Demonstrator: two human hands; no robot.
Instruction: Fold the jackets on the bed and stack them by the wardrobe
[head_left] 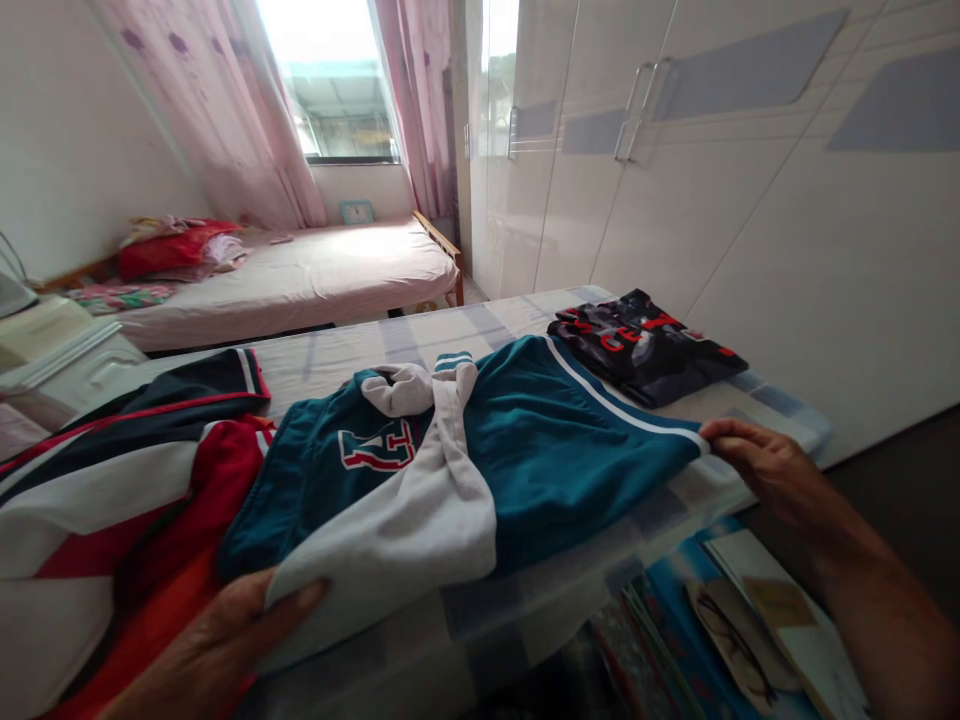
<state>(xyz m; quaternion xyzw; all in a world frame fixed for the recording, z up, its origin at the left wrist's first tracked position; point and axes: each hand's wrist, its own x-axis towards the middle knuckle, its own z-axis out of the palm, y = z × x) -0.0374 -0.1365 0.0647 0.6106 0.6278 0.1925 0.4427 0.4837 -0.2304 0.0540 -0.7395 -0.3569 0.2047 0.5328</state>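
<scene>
A teal and light-grey sweatshirt [570, 440] with a letter patch lies partly folded on the checked bed sheet. At the lower left, my left hand [255, 615] grips the grey sleeve part near the front edge, thumb on top and fingers mostly hidden underneath. One striped cuff lies near the garment's middle. On the right, my right hand [750, 445] pinches the corner of the white-striped hem, which is stretched out toward it. Directly behind the hem rests a folded dark shirt [645, 345] with red lettering. Red, white and navy clothing [127, 480] lies on the left, touching the sweatshirt.
Below the bed's front edge, glasses [727, 625] lie among books and papers. White wardrobe doors [675, 190] rise behind the bed's right side. A second bed [337, 260] stands under the window, and a white plastic box [71, 365] is at the left.
</scene>
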